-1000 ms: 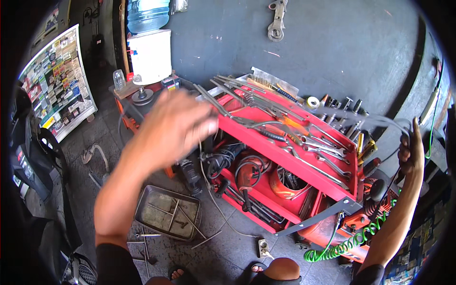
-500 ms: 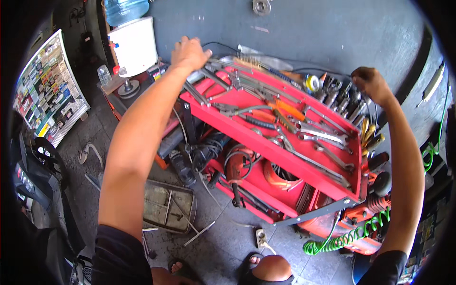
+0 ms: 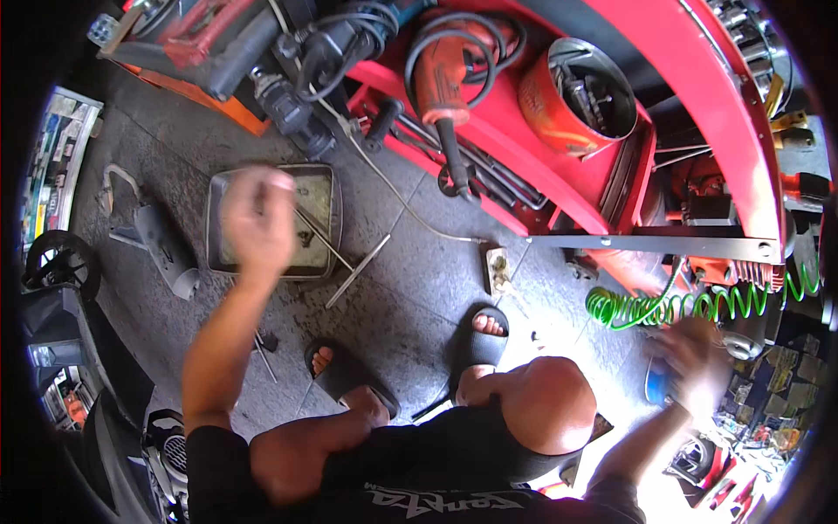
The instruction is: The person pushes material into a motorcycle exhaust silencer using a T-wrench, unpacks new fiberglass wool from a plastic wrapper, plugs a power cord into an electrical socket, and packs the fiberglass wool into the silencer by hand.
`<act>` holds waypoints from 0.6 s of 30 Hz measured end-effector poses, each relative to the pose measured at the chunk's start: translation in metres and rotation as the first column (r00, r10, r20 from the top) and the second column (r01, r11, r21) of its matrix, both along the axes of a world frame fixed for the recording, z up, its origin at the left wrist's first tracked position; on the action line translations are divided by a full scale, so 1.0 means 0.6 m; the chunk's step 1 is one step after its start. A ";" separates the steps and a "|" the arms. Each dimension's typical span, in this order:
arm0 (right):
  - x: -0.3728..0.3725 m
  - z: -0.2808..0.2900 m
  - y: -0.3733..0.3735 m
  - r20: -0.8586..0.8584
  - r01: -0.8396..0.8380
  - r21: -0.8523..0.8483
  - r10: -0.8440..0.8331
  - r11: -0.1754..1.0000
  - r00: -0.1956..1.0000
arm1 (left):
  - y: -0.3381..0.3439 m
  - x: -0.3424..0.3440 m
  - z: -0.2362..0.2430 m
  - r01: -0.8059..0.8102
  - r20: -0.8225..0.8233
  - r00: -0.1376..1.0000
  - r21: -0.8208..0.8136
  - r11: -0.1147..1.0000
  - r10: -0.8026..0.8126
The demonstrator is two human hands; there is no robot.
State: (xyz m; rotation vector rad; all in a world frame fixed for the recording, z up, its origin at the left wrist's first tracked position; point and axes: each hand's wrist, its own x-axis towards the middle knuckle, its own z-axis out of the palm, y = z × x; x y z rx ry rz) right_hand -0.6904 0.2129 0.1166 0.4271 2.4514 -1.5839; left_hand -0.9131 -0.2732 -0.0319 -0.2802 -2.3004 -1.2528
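Note:
My left hand (image 3: 262,218), smeared by motion, is above a shallow metal tray (image 3: 332,262) on the floor. Its fingers look partly curled, and I cannot make out anything in them. A long thin metal rod (image 3: 358,272) lies beside the tray, and a second rod (image 3: 323,237) leans over its rim. My right hand (image 3: 694,362) is out to the right, just below the green coiled hose (image 3: 624,307). It too is blurred, so its fingers do not show clearly. Neither hand touches the red tool cart (image 3: 602,196).
On the cart's lower shelf are an orange corded power tool (image 3: 439,83) and a round orange tin (image 3: 559,105) of metal parts. A white power socket (image 3: 498,269) lies on the floor before my sandalled feet. An exhaust silencer (image 3: 166,249) lies left of the tray.
The view has tipped down from the cart's top tray to the floor. Both hands have come away from the cart, the left over the floor tray, the right down beside the hose.

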 end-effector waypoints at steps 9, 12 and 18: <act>-0.056 -0.590 -0.218 0.250 -0.074 0.661 -0.126 0.747 0.960 | 0.023 0.004 -0.198 -0.034 0.365 0.929 -0.057 0.998 0.053; -0.060 -0.609 -0.230 0.166 -0.018 0.606 -0.104 0.795 0.981 | -0.010 -0.056 -0.222 -0.257 0.465 0.860 0.039 0.965 0.210; -0.160 -0.489 -0.290 0.267 -0.234 0.442 0.122 0.866 0.956 | 0.044 -0.168 -0.244 -0.195 0.475 0.871 0.100 0.976 0.125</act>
